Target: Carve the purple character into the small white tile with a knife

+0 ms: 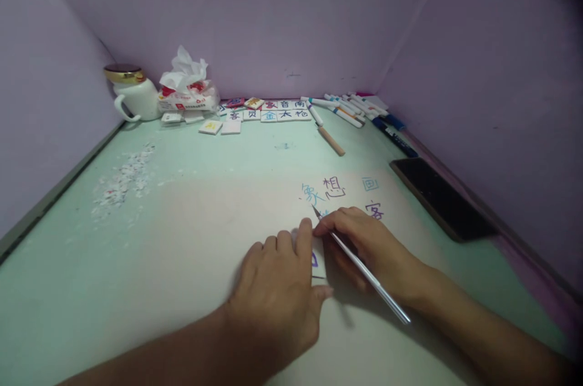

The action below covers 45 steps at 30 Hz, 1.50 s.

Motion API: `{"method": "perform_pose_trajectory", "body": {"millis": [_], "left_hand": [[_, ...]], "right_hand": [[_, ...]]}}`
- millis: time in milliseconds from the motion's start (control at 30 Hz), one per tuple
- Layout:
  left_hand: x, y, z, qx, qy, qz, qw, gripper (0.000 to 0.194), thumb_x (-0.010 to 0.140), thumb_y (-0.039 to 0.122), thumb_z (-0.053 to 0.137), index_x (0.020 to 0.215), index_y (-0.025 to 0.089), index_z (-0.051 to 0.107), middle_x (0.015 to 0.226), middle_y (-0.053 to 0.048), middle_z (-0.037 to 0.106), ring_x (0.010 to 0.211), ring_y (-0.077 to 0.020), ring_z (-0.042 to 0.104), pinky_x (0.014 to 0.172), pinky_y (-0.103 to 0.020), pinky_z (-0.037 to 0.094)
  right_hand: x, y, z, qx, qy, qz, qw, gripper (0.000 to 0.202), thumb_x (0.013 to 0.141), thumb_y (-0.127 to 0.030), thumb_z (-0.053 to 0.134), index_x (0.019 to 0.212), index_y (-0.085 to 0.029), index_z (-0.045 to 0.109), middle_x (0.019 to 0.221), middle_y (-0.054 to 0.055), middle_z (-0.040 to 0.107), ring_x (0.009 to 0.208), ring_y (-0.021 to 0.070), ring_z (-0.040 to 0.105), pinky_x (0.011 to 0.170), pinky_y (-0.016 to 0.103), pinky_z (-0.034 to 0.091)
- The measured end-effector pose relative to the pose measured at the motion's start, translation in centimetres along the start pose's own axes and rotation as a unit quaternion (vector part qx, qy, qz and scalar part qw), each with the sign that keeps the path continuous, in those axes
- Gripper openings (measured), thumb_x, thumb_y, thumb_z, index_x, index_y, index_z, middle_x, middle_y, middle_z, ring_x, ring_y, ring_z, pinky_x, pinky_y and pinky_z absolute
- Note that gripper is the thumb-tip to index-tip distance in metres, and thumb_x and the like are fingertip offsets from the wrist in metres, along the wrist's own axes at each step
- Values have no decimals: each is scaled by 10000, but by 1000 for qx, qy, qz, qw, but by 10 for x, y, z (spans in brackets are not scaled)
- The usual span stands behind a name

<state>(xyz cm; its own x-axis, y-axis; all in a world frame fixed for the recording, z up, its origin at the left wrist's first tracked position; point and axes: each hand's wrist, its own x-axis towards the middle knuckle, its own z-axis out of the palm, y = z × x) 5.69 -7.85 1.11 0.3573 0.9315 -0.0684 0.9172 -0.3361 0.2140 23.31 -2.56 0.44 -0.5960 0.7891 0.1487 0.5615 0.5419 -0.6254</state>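
My right hand [364, 240] grips a slim silver craft knife [364, 270] like a pen. The knife's pointed blade tip is raised, up and left of the fingers, near a light-blue character. My left hand [280, 289] bears down on a small white tile [319, 264], its index finger along the top and its thumb at the lower edge. Part of a purple mark shows on the tile; the fingers hide the rest. Beneath both hands lies a pale surface with handwritten characters [334, 187] in purple and light blue.
White lettered tiles [285, 116] stand in rows by the back wall, beside several markers [348, 116] and a wooden stick [331, 141]. A black phone [441, 198] lies right. Tissues [189, 94] and a lidded white mug [136, 99] stand back left, with white shavings [125, 182] nearer.
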Motion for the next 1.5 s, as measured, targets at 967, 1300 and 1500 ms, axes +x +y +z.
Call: {"method": "perform_pose_trajectory", "body": {"millis": [967, 1300, 1500], "left_hand": [[33, -51, -2, -194, 16, 149, 970, 385, 654, 220, 736, 998, 176, 569, 997, -60, 577, 922, -232, 534, 870, -432, 389], [31, -53, -1, -201, 22, 143, 969, 390, 691, 220, 686, 1063, 194, 573, 1067, -86, 555, 1002, -266, 504, 905, -461, 392], [36, -60, -4, -222, 18, 181, 958, 450, 729, 163, 551, 1178, 185, 542, 1126, -110, 566, 1052, -268, 507, 911, -459, 415]], "right_hand": [[2, 14, 11, 372, 145, 155, 904, 469, 885, -570, 430, 881, -207, 728, 663, 47, 605, 610, 166, 526, 527, 284, 389], [6, 11, 3, 420, 127, 194, 877, 215, 686, -350, 757, 800, -193, 665, 600, -5, 582, 510, 117, 501, 470, 234, 387], [4, 13, 9, 401, 149, 180, 886, 303, 792, -470, 626, 738, -173, 632, 521, -14, 527, 487, 116, 461, 473, 246, 359]]}}
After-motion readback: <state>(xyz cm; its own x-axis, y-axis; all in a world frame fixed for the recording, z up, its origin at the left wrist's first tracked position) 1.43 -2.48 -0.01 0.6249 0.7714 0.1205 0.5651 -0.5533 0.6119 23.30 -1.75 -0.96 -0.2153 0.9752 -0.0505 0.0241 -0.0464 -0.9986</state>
